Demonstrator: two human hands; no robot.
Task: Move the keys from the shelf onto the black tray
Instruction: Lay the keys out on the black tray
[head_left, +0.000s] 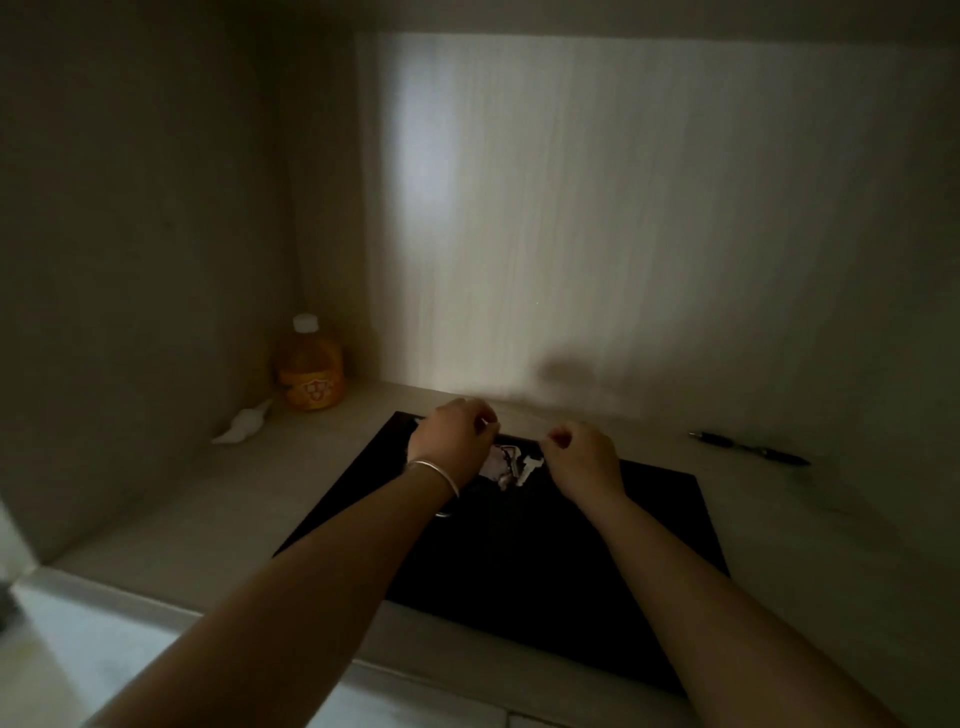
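Observation:
A black tray (519, 561) lies flat on the pale shelf, reaching to its front edge. Over the tray's far end hang the keys (527, 465), a silver key with a pale pink-and-white tag (497, 460). My left hand (453, 439), with a silver bangle on its wrist, is closed around the tag side of the bunch. My right hand (582, 457) pinches the other end with its fingers curled. Both hands hover just above the tray's back edge. The light is dim and part of the bunch is hidden behind my left hand.
An orange drink bottle (310, 366) with a white cap stands in the back left corner. A small white object (244, 423) lies beside it. A dark pen (750, 448) rests on the shelf to the right of the tray. Walls enclose the back and left.

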